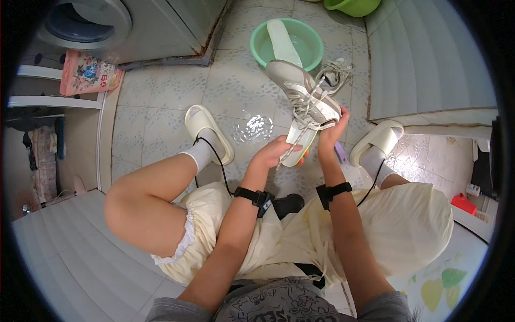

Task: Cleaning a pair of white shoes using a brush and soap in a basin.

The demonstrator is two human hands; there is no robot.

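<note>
A grey-and-white sneaker [303, 88] with loose white laces is held tilted in front of me. My right hand [333, 131] grips its near end. My left hand [275, 151] is closed around the edge of a flat white insole [298, 140] with a yellowish rim, which sticks out toward me beneath the shoe; a lace hangs over it. Behind the sneaker stands a green basin [259, 45] with another white insole [282, 42] leaning in it. A second laced sneaker [338, 72] rests on the floor at the basin's right, partly hidden.
Wet tiled floor [166, 86] lies around my slippers [212, 134]. A purple object [340, 152] shows beside my right hand. The washing machine [161, 32] and a pink package [88, 74] are on the left, a ribbed panel [429, 64] on the right. A lime-green tub [351, 6] stands far back.
</note>
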